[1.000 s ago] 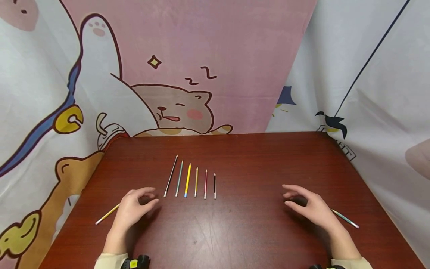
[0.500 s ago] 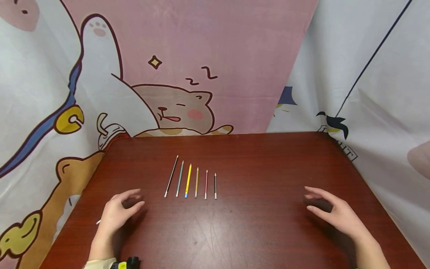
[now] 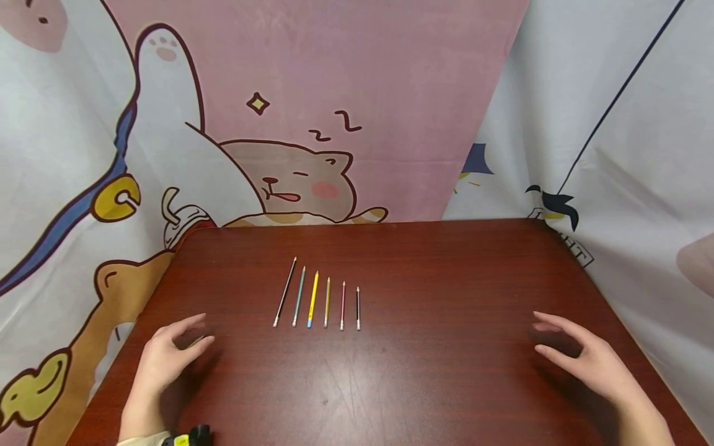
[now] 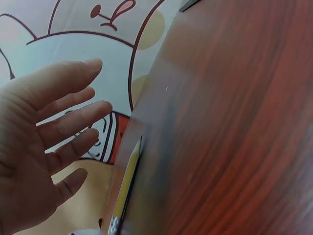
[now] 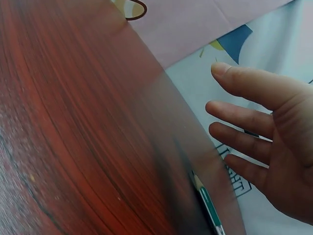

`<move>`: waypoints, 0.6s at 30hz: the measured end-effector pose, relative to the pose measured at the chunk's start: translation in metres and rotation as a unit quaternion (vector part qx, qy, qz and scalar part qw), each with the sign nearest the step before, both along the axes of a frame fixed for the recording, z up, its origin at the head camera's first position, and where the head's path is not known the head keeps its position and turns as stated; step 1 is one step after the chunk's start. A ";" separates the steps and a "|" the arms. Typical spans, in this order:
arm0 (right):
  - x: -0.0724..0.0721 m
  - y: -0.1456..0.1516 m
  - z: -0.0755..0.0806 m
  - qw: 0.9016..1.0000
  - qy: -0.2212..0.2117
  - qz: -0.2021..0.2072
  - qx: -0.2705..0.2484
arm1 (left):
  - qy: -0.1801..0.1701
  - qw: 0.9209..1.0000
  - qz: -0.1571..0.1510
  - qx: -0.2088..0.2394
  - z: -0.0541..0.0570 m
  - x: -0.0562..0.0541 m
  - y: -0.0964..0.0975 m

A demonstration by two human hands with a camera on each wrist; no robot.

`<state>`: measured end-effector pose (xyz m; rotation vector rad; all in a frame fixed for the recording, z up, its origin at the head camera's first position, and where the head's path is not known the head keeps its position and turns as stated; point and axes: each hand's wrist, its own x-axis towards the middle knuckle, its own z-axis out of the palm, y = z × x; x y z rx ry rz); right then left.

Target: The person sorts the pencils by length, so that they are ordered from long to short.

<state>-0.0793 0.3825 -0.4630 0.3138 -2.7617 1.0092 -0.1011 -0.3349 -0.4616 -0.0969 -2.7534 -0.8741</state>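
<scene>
My left hand hovers over the left side of the table, empty, thumb apart from loosely bent fingers. Near it in the left wrist view lies a sharpened yellow pencil, mostly hidden by the hand in the head view. Over the right side, my right hand is also empty with fingers relaxed. A green pencil lies beside it in the right wrist view, hidden in the head view. Between the hands, several pencils stand in a row from longest to shortest, tips away from me, from a long black pencil to a short black pencil.
Within the row are a teal pencil, a yellow pencil with a blue end, a gold pencil and a red pencil. The glossy reddish-brown table meets a cartoon-printed cloth at its back and sides.
Both hands have moved outward, left hand to the left and right hand to the right, now covering the two outer pencils in the head view. The row of pencils has stayed put.
</scene>
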 end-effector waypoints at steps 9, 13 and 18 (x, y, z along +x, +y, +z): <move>0.004 0.019 -0.005 1.000 -0.005 -0.014 -0.015 | -0.015 0.999 0.027 -0.011 -0.002 0.005 -0.021; 0.006 0.027 -0.008 0.999 -0.008 -0.009 -0.029 | -0.016 0.999 0.030 -0.017 -0.005 0.008 -0.031; 0.008 0.037 -0.015 0.999 0.008 0.016 -0.035 | -0.026 0.999 0.030 -0.014 -0.010 0.011 -0.042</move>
